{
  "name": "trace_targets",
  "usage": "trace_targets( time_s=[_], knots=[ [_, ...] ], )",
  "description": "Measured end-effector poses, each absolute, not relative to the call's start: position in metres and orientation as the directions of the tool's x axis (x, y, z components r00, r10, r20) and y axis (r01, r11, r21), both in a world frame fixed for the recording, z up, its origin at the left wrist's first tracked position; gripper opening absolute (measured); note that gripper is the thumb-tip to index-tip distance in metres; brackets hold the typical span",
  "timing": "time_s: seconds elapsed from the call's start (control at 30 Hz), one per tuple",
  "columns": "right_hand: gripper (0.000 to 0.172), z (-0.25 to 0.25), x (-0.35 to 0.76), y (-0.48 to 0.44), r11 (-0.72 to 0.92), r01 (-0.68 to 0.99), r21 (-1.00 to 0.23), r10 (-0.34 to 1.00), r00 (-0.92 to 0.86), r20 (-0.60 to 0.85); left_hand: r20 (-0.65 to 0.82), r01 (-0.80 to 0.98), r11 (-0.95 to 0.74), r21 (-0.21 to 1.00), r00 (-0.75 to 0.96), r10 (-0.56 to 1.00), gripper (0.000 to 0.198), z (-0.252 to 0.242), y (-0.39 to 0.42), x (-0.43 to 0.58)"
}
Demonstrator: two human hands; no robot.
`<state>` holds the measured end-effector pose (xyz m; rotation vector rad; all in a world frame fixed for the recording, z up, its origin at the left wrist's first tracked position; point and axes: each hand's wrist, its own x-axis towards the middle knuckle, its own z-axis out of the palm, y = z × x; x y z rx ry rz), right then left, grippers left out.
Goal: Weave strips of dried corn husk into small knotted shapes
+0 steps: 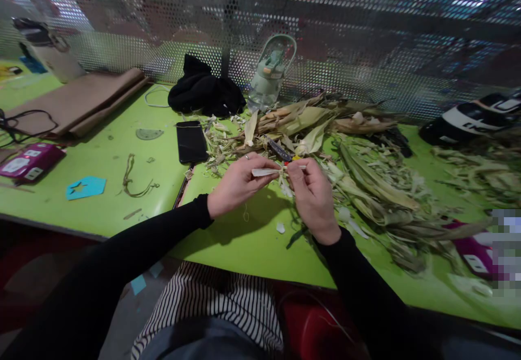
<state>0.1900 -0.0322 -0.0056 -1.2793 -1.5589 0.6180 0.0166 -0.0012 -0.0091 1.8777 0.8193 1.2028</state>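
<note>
Over the green table [228, 248], my left hand [244, 182] pinches a pale strip of husk [264, 172], its fingers pressed together. My right hand [311, 194] is closed on the other end of the same small husk piece, close beside the left. Small red and yellow items show just behind the right fingertips, too small to make out. Beyond the hands lie a dark-handled tool [278, 149] and a heap of dried corn husks [305, 121]. White scraps sit on the table below the right hand.
A black phone [191, 141], black cloth [205, 91] and green bottle [267, 77] stand or lie behind. Brown folded paper [81, 102], a blue tag [85, 187] and purple power strip [30, 162] are left. A black bottle [468, 121] and husk shreds are right.
</note>
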Motion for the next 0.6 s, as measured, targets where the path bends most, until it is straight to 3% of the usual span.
trace_targets(
  time_s=[0.17,0.3,0.6],
  knots=[
    [0.025,-0.0057,0.1872,-0.0311,0.323,0.331,-0.887,0.94,-0.005,0.341,0.243,-0.031,-0.256,0.966,0.438,0.866,0.027,-0.0077,-0.0052,0.0188],
    [0.021,-0.0033,0.1864,-0.032,0.348,0.369,-0.862,0.923,0.028,0.384,0.17,-0.171,-0.106,0.98,0.422,0.891,0.03,-0.0049,-0.0053,0.0199],
    [0.03,-0.0025,0.1874,-0.0314,0.219,0.342,-0.914,0.971,0.013,0.238,0.267,-0.074,-0.258,0.963,0.361,0.893,0.019,-0.0045,-0.005,0.021]
  ],
)
